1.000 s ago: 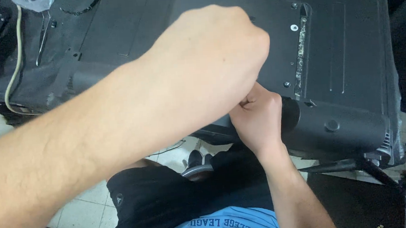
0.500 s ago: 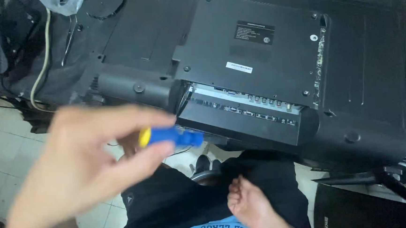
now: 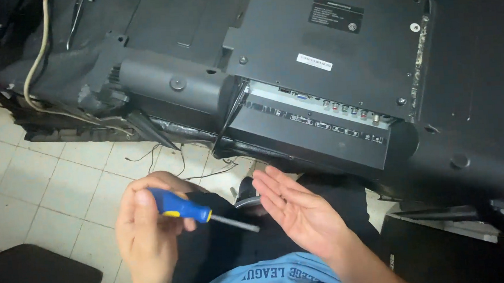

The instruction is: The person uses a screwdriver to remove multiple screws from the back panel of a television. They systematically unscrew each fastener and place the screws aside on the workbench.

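My left hand (image 3: 146, 229) grips a screwdriver (image 3: 189, 208) by its blue and yellow handle, the metal shaft pointing right toward my right hand (image 3: 294, 206). The right hand is held flat and open, palm up, with nothing visible in it, just below the television. A large black flat television (image 3: 340, 54) lies face down in front of me, its back panel up. A recessed row of connector ports (image 3: 320, 111) runs along its lower middle. Both hands hover over my lap, apart from the set.
A cream cable (image 3: 34, 67) curves down the upper left over dark clutter. Thin loose wires (image 3: 171, 158) hang below the television onto the pale tiled floor (image 3: 39, 189). A dark object (image 3: 33, 277) sits at the bottom left, and a black box (image 3: 445, 252) at the bottom right.
Both hands have pulled back from the television's back panel toward my lap. The left hand now shows the screwdriver, and the right hand has opened palm up. The view shifted down and left.
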